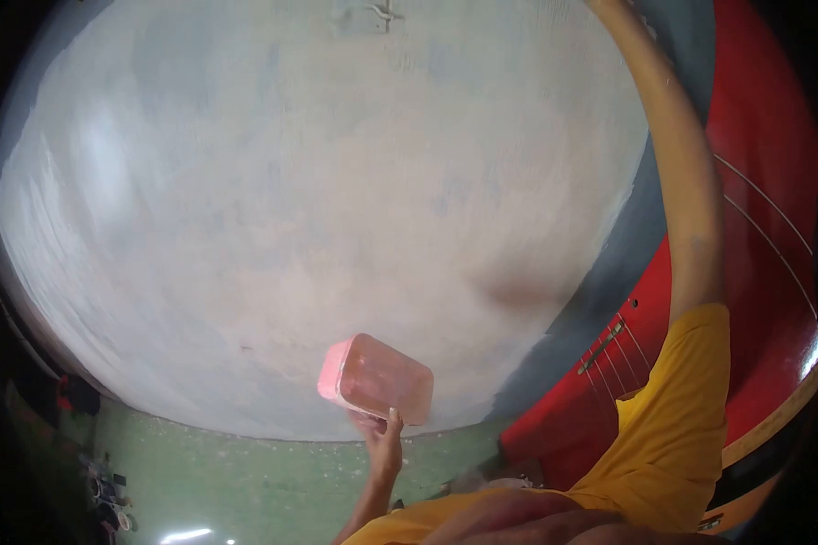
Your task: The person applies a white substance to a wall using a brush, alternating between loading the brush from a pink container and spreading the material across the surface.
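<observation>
Pink tub in the left hand slants, long axis dropping rightward.

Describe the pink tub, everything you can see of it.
The tub is a rectangular box with rounded corners, in what looks like translucent pink plastic. A paler pink rim or lid runs along its left end. It is tilted, with that end higher. It is held up in front of the pale plastered wall. The left hand grips it from below, with one digit on its lower edge. Its contents cannot be made out.
</observation>
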The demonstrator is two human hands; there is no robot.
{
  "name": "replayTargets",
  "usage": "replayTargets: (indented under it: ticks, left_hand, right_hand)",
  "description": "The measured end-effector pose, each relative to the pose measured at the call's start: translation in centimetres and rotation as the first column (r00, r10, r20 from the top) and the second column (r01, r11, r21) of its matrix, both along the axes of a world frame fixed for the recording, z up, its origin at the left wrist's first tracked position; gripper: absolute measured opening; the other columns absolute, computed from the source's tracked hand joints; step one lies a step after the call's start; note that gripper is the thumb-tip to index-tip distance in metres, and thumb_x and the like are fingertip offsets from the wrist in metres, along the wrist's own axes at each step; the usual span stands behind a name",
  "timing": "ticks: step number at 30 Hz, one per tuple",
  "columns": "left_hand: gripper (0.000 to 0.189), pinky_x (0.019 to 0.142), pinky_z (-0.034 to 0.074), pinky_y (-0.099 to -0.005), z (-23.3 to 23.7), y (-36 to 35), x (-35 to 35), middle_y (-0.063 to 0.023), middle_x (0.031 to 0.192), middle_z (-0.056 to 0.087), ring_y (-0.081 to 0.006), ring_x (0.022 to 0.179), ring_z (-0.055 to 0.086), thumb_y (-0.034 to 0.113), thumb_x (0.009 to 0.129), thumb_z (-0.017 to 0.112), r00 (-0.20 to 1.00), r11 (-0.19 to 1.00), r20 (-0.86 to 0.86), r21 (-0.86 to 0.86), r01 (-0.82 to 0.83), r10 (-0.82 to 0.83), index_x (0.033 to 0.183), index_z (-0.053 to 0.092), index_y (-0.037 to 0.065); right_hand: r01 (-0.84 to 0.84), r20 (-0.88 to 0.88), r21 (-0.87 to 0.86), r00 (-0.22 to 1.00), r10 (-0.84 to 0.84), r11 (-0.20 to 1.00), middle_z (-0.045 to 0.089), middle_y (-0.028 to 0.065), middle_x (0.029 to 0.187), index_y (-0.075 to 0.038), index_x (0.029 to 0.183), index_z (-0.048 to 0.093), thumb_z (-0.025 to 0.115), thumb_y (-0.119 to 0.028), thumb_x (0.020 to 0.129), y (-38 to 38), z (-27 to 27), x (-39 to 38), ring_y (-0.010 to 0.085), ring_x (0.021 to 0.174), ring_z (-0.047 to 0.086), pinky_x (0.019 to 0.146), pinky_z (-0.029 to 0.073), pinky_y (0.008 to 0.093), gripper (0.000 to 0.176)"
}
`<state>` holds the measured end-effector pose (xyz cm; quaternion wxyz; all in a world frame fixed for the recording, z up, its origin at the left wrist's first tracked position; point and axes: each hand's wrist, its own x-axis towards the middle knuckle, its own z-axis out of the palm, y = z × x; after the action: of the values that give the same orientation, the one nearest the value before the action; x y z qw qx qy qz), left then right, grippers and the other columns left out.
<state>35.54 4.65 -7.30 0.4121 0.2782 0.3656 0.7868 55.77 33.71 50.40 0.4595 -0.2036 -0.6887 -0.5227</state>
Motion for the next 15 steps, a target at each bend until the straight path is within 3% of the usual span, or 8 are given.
replayTargets:
  ticks: [3,4,6,8,11,13,14,15]
  left_hand:
    - [0.082,0.081,0.043,-0.031,0.6,-0.6,-0.9,-0.0101,0.124,0.037,-0.0162,0.101,0.045,0.014,0.087,0.061,1.0,1.0,0.023,-0.023,-0.004,0.005,0.141,-0.001,0.011]
    - [0.082,0.081,0.043,-0.0312,0.8,-0.6,-1.4,-0.0101,0.124,0.037,-0.0163,0.101,0.044,0.014,0.087,0.061,1.0,1.0,0.015,-0.011,-0.001,0.001,0.141,-0.001,0.011]
    - [0.082,0.081,0.042,-0.0318,1.0,-0.8,-2.2,-0.0101,0.124,0.036,-0.0164,0.102,0.044,0.014,0.087,0.061,1.0,1.0,0.004,0.009,0.007,-0.007,0.141,-0.001,0.011]
    - [0.081,0.082,0.042,-0.0321,0.7,-0.9,-3.5,-0.0102,0.125,0.035,-0.0168,0.104,0.043,0.014,0.087,0.061,0.999,1.0,-0.023,0.002,0.029,-0.029,0.141,-0.001,0.012]
    - [0.081,0.084,0.041,-0.0328,0.8,-1.2,-4.1,-0.0107,0.127,0.034,-0.0179,0.107,0.042,0.015,0.087,0.061,0.998,0.998,-0.044,0.023,0.053,-0.052,0.141,0.0,0.012]
    - [0.081,0.085,0.041,-0.0331,1.0,-1.3,-4.3,-0.011,0.128,0.033,-0.0184,0.108,0.042,0.015,0.087,0.061,0.998,0.998,-0.037,0.037,0.059,-0.057,0.141,0.0,0.011]
    - [0.082,0.086,0.041,-0.033,1.0,-1.3,-4.5,-0.0111,0.128,0.033,-0.0185,0.108,0.042,0.015,0.087,0.061,0.998,0.998,-0.027,0.032,0.061,-0.06,0.141,-0.001,0.011]
    - [0.082,0.086,0.041,-0.0329,1.0,-1.4,-4.5,-0.0112,0.128,0.033,-0.0186,0.108,0.041,0.015,0.087,0.061,0.998,0.998,-0.02,0.03,0.062,-0.062,0.141,-0.001,0.011]
  right_hand:
    - [0.168,0.001,-0.278,0.985,-0.174,0.946,0.065,0.013,0.081,-0.006,0.087,0.066,0.063,-0.026,0.077,1.4,-7.5,-0.4,0.0277,0.08,0.063,0.074,0.05,0.0398,0.022]
    - [0.004,0.195,-0.024,0.981,0.001,1.0,0.063,0.0147,0.094,-0.008,0.097,0.062,0.061,-0.022,0.076,-0.9,-12.3,-0.4,0.031,0.088,0.061,0.075,0.05,0.04,0.025]
    - [0.39,0.322,-0.29,0.9,-0.295,0.874,0.061,0.0139,0.102,-0.008,0.095,0.063,0.061,-0.022,0.075,-4.0,-19.0,-2.2,0.0282,0.095,0.058,0.077,0.05,0.0358,0.025]
    - [0.012,0.413,-0.377,0.897,0.156,0.926,0.064,0.0123,0.103,-0.006,0.102,0.064,0.061,-0.01,0.075,-5.4,-23.7,-2.6,0.0255,0.095,0.061,0.082,0.05,0.0345,0.028]
    - [0.088,0.469,-0.51,0.862,0.19,0.856,0.064,0.0137,0.106,-0.007,0.105,0.064,0.061,-0.01,0.075,-5.4,-24.0,-2.3,0.0268,0.097,0.061,0.083,0.05,0.0351,0.03]
    - [0.289,0.241,-0.731,0.957,-0.163,0.618,0.064,0.0133,0.107,-0.009,0.106,0.064,0.061,-0.013,0.078,-7.6,-19.2,-3.9,0.0289,0.096,0.061,0.083,0.05,0.0365,0.029]
    - [0.122,0.134,-0.732,0.99,-0.033,0.67,0.064,0.0136,0.106,-0.01,0.106,0.064,0.062,-0.018,0.079,-6.8,-16.7,-3.6,0.03,0.094,0.062,0.082,0.049,0.0382,0.029]
    - [0.152,0.147,-0.644,0.986,-0.073,0.749,0.065,0.0152,0.099,-0.009,0.104,0.064,0.061,-0.022,0.079,-5.1,-13.6,-3.2,0.0313,0.09,0.062,0.082,0.049,0.0386,0.029]
